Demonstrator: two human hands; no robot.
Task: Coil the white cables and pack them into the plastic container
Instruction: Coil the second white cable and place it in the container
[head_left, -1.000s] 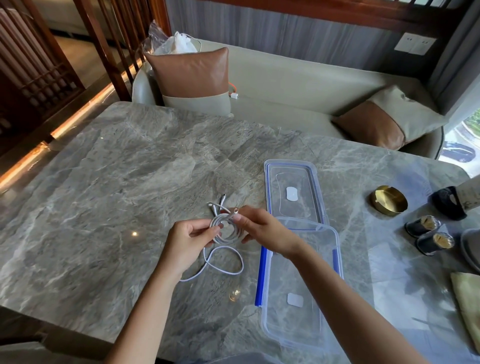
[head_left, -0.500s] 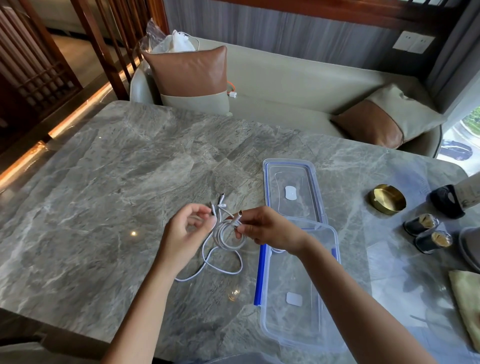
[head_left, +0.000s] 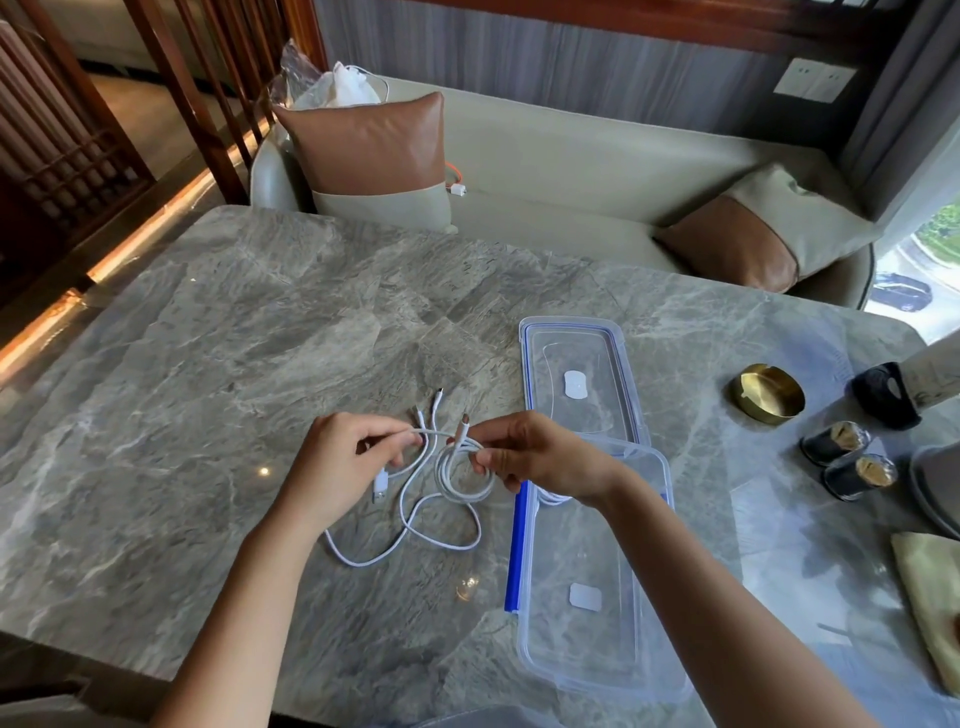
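Here, two hands — left hand (head_left: 340, 465), right hand (head_left: 535, 457) — each pinch one white cable (head_left: 457, 470) beside one plastic container (head_left: 587, 571).

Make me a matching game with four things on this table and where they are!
Things:
1. cable
2. lid
3. container
4. gold dish

Places:
A. flat on the table, beyond the right hand
B. held in both hands
C. far right, near two small dark jars
D. under the right forearm, blue strip along its left side

Pairs: 1-B, 2-A, 3-D, 4-C
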